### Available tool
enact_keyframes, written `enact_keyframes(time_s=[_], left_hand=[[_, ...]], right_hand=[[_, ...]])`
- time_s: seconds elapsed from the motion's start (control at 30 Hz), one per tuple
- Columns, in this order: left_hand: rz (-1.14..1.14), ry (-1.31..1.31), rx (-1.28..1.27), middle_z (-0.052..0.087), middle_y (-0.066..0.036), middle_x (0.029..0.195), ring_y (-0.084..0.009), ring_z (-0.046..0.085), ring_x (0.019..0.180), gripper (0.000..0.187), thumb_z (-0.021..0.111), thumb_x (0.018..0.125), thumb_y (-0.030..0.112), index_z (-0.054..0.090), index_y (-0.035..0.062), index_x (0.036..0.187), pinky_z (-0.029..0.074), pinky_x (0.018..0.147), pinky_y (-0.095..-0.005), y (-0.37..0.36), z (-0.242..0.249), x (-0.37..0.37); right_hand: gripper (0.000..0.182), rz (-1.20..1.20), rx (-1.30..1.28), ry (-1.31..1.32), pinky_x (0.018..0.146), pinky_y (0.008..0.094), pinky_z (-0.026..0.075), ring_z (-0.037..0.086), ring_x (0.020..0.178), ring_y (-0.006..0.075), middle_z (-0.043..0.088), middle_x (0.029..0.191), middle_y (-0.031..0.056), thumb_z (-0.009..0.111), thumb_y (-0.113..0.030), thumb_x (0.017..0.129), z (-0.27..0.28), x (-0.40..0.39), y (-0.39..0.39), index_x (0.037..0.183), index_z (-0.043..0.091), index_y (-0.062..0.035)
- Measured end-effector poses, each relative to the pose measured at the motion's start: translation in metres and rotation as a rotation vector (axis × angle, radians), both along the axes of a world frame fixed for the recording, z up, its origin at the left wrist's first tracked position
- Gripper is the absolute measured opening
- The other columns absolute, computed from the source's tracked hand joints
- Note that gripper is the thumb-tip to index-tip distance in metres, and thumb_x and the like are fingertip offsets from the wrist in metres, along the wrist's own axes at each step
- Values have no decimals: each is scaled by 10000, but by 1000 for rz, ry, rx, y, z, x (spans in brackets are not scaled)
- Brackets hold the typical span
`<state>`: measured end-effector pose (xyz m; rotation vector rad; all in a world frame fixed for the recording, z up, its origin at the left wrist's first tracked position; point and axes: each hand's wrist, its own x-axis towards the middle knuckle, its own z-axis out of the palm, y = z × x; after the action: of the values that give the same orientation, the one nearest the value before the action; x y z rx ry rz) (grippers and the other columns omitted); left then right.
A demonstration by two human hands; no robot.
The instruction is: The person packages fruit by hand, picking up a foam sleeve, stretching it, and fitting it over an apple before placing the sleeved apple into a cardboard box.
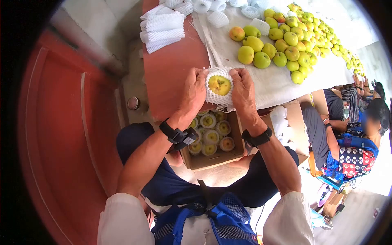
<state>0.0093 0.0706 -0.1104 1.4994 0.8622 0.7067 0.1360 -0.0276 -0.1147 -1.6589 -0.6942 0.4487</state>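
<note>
A yellow-green apple (219, 85) sits inside a white foam net sleeve (212, 98), its end showing through the opening. My left hand (193, 90) grips the sleeve from the left side, thumb and fingers closed on the netting. On the opposite side my right hand (243, 89) pinches the sleeve in the same way. Both hands hold it above the table's near edge. Below them, between my legs, is a cardboard box (216, 162) with several net-wrapped apples (210, 136) in it. The hands and table edge hide its far part.
Loose apples (281, 45) lie heaped on the pale cloth (261, 87) covering the red table (173, 75). Flattened foam nets (163, 28) are stacked at its left. A red door (65, 134) stands left. Another person (347, 151) sits at the right, beside an open carton (296, 126).
</note>
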Motion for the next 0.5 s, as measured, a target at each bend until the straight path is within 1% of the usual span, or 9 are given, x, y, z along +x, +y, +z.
enact_keyframes(time_s=[0.03, 0.07, 0.13, 0.17, 0.23, 0.3, 0.33, 0.43, 0.5], left_hand=[[2, 1, -1, 623, -77, 912, -155, 552, 866, 360, 513, 1077, 334, 597, -16, 1049, 474, 823, -338, 0, 2, 0], [5, -12, -7, 631, -95, 906, -162, 558, 863, 345, 524, 1073, 311, 592, -25, 1042, 481, 815, -349, -1, 4, -1], [9, -27, -15, 639, -112, 901, -170, 564, 859, 330, 534, 1070, 289, 587, -35, 1034, 487, 806, -359, -2, 7, -1], [20, -59, -50, 639, -111, 903, -170, 566, 860, 329, 536, 1070, 289, 589, -33, 1032, 487, 808, -356, -3, 8, -1], [34, -99, -85, 639, -109, 906, -170, 569, 861, 327, 537, 1069, 288, 591, -32, 1031, 488, 809, -353, -5, 9, 0], [18, -147, -178, 621, -44, 941, -126, 540, 887, 334, 509, 1081, 325, 625, 13, 1046, 463, 841, -301, -6, 10, 1], [21, -152, -178, 621, -44, 941, -126, 540, 887, 334, 509, 1081, 325, 625, 13, 1046, 463, 841, -301, -5, 10, 2], [-7, -120, -132, 621, -45, 946, -121, 540, 892, 343, 485, 1090, 326, 621, 14, 1056, 461, 845, -297, -2, 6, 3], [-65, -31, -124, 622, -52, 956, -115, 541, 904, 351, 460, 1098, 329, 613, 14, 1071, 462, 844, -292, -1, 6, 1]], right_hand=[[281, 3, 26, 42, 800, 331, 481, 568, 848, 167, 635, 869, 112, 560, -233, 1035, 2, 0, 0, 1064, 607, 42], [281, 5, 27, 41, 800, 331, 481, 568, 848, 167, 635, 869, 112, 560, -233, 1035, 2, 0, 0, 1064, 607, 42], [271, -22, 54, 74, 793, 294, 474, 536, 848, 125, 612, 868, 60, 561, -228, 1041, 3, -1, 1, 1051, 614, 38], [271, -20, 52, 71, 793, 294, 474, 536, 848, 125, 612, 868, 60, 561, -228, 1041, 5, -2, 1, 1051, 614, 38], [255, -22, 165, 259, 784, 269, 471, 539, 854, 103, 617, 898, 31, 569, -217, 1042, 9, -4, 2, 1044, 621, 32], [250, -15, 194, 282, 779, 256, 469, 538, 852, 92, 616, 909, 20, 576, -218, 1041, 10, -2, 4, 1043, 623, 27], [244, -11, 224, 310, 773, 244, 468, 537, 850, 82, 616, 920, 9, 582, -219, 1041, 11, -1, 4, 1042, 625, 21], [223, 0, 190, 275, 764, 239, 470, 539, 847, 72, 617, 924, 4, 601, -209, 1033, 16, 4, 5, 1042, 628, 12], [213, -3, 206, 262, 756, 234, 468, 536, 840, 65, 617, 921, -1, 611, -203, 1030, 18, 7, 6, 1039, 628, 9]])
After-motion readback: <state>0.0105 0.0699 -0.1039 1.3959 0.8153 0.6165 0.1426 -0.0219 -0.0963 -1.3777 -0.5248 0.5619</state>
